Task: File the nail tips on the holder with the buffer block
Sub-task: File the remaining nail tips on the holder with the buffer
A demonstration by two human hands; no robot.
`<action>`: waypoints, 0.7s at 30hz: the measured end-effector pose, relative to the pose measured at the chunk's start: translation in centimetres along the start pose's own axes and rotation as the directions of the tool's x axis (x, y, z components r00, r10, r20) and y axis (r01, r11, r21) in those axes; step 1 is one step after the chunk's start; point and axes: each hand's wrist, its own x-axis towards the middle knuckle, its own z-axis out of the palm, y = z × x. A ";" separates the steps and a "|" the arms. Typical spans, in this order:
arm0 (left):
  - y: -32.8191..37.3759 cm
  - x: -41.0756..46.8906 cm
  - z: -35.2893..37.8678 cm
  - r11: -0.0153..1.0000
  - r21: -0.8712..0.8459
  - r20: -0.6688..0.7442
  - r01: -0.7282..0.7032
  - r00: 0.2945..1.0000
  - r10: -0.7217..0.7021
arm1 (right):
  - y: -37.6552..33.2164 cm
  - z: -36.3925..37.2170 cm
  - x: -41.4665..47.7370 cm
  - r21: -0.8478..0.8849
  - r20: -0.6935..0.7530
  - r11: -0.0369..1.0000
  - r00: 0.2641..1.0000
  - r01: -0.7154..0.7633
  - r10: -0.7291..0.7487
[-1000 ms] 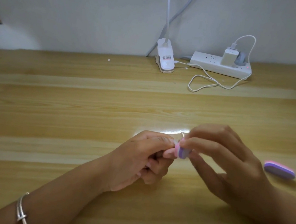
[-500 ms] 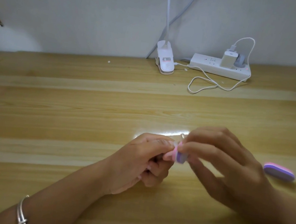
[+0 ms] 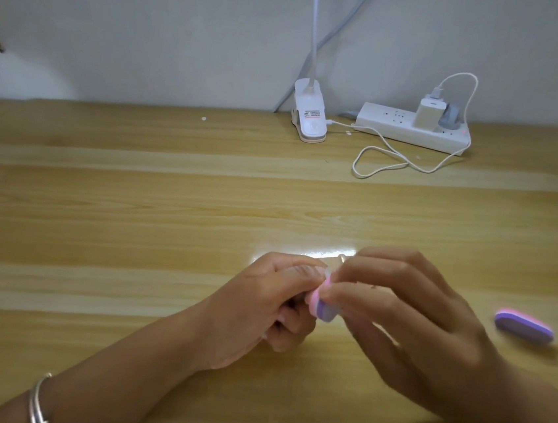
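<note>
Just above the wooden table (image 3: 131, 230), my two hands meet near the middle of the view. My right hand (image 3: 407, 324) pinches a small pink and purple buffer block (image 3: 321, 305) between thumb and forefinger. My left hand (image 3: 260, 309) is closed around the nail tip holder, which its fingers almost wholly hide. A small clear piece (image 3: 340, 260) pokes up between the two hands, and the block lies against the left fingertips just below it. The right hand looks blurred.
A second pink and purple buffer block (image 3: 523, 326) lies on the table to the right of my right hand. At the back stand a white clip lamp base (image 3: 309, 118) and a white power strip (image 3: 413, 129) with a looping white cable (image 3: 379, 160).
The right hand has shifted the buffer block slightly down and left against the piece in the left hand. The left hand has stayed in place.
</note>
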 end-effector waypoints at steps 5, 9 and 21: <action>0.0 0.1 0.1 0.999 0.041 0.008 -0.012 1.000 0.011 | 1.6 -0.8 0.0 -0.056 0.000 0.996 0.998 -0.066 0.066; 0.0 0.0 0.0 0.998 0.054 0.002 -0.012 1.000 0.012 | 0.8 -0.2 -0.1 -0.013 -0.001 0.998 0.999 -0.053 0.053; -0.5 0.2 0.0 0.997 0.069 -0.057 -0.026 0.998 0.030 | 0.6 -0.5 0.1 -0.007 0.035 0.999 0.999 -0.041 0.042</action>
